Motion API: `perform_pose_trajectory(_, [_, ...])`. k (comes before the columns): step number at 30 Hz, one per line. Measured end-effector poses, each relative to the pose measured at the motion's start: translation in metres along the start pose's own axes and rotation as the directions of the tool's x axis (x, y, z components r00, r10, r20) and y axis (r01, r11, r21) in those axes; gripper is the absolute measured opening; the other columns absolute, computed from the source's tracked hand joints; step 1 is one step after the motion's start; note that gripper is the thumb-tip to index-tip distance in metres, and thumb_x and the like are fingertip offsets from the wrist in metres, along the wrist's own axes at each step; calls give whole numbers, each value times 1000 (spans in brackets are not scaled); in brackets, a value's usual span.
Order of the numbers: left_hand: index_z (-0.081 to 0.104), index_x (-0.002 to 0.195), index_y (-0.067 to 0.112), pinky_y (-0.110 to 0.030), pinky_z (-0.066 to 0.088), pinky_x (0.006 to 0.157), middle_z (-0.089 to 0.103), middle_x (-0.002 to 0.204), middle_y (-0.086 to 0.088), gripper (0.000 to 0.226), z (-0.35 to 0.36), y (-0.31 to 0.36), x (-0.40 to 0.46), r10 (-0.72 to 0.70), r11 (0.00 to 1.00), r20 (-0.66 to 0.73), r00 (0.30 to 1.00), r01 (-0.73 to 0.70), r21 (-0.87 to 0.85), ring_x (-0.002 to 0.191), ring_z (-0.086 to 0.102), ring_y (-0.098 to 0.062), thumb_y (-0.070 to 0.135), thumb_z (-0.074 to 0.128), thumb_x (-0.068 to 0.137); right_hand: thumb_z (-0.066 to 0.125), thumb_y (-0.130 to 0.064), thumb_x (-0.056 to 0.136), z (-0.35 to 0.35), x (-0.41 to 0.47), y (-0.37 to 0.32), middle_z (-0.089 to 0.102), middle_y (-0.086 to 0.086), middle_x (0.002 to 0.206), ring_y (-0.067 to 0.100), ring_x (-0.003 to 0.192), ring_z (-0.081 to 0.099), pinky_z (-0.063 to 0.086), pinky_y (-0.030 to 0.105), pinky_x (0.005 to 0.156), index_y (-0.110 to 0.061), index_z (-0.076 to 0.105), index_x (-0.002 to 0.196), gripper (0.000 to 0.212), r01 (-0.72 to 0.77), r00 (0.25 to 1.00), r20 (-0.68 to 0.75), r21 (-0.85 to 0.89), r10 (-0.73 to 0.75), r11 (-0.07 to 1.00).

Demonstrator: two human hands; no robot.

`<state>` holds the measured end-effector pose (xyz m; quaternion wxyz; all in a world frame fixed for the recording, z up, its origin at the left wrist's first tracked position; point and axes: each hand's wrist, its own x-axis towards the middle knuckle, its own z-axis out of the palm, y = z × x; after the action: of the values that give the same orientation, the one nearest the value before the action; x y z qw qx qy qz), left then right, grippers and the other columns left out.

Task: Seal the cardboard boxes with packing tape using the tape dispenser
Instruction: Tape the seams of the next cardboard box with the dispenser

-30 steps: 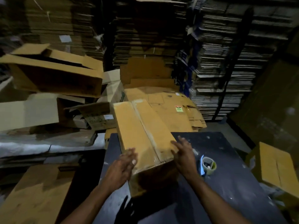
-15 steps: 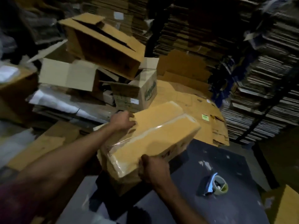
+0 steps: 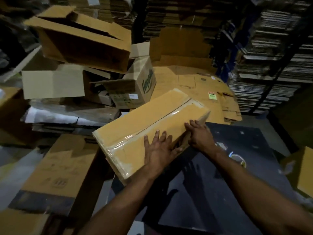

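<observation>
A long brown cardboard box (image 3: 135, 126) with clear tape along its middle seam and over its near end lies tilted at the dark table's (image 3: 237, 192) far left corner, overhanging the edge. My left hand (image 3: 160, 150) lies flat with spread fingers on the box's top near its right side. My right hand (image 3: 199, 134) touches the box's right end, fingers mostly straight against the cardboard. The tape dispenser (image 3: 237, 158) with its roll lies on the table to the right of my right forearm, partly blurred.
A heap of open and flattened boxes (image 3: 81, 46) rises at the left, one printed in green (image 3: 135, 87). Flattened cartons (image 3: 203, 92) lie beyond the table. Tall stacks of flat cardboard (image 3: 271, 56) fill the back and right. Another brown box (image 3: 303, 172) sits at the right edge.
Both hands shifted from gripping the box's ends to its right side: the left now lies flat on top, the right is at the right end. The box lies farther left and lower.
</observation>
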<state>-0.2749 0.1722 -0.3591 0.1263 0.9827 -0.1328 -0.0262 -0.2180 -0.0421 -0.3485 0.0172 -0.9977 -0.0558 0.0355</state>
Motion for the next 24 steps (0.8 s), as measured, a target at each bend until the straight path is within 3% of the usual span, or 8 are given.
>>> perform_pose_trajectory(5, [52,149,43,-51,14,126,36,165,16,52,-23,-78,18,204,971,16,979,-200,-133,156,24,-9,52,62,98,68,-33,84,-1,-17,-24,53,12,147,33,128,54,53,42,91,-21,48,149,69,45,999,-23,-82,-47,996])
perform_pose_trajectory(8, [55,144,47,-51,13,127,33,163,22,56,-49,-128,33,284,953,127,950,-265,-147,156,19,-6,47,74,92,63,-27,90,-7,-40,-57,63,10,129,32,106,64,52,36,70,-19,55,143,54,104,990,-85,-138,-116,985])
perform_pose_trajectory(11, [52,145,50,-51,14,127,25,166,21,58,-57,-167,42,143,987,136,980,-151,49,158,14,-12,49,74,91,58,-24,95,-16,-64,-102,66,9,117,31,95,68,45,34,64,-17,59,133,39,163,986,-22,-95,-166,982])
perform_pose_trajectory(13, [59,142,42,-51,27,123,36,165,11,57,-58,-183,40,19,1000,-46,999,-19,-10,155,28,-21,44,79,88,61,-24,90,-19,-71,-130,69,8,104,32,86,70,40,32,61,-17,67,117,28,213,977,-1,-37,-213,976])
perform_pose_trajectory(16, [69,135,23,-46,49,108,53,155,-4,49,-48,-183,31,-198,965,-292,936,133,-228,136,56,-30,24,82,88,68,-32,81,-21,-71,-153,74,2,88,24,72,71,47,29,58,-26,75,107,27,240,970,-65,180,-232,954])
perform_pose_trajectory(19, [64,139,19,-40,53,100,65,141,-8,48,-29,-148,8,-436,798,-259,862,238,-553,126,63,-32,29,75,94,64,-40,92,-39,-63,-139,77,-8,93,12,72,69,57,30,74,-38,72,123,31,119,993,-68,577,-98,808])
perform_pose_trajectory(22, [52,151,25,-45,49,110,62,145,-4,62,-7,-105,-36,-516,523,-61,854,257,-813,133,57,-28,51,68,97,63,-36,98,-43,-44,-85,70,-5,125,18,106,67,53,35,94,-33,69,130,33,22,959,-249,546,137,837])
perform_pose_trajectory(24, [41,158,30,-48,46,115,53,154,1,75,4,-73,-65,-468,348,54,882,240,-906,139,52,-22,60,67,94,58,-33,101,-34,-33,-40,61,5,138,28,126,57,49,44,103,-26,62,137,37,-125,948,-207,458,243,880])
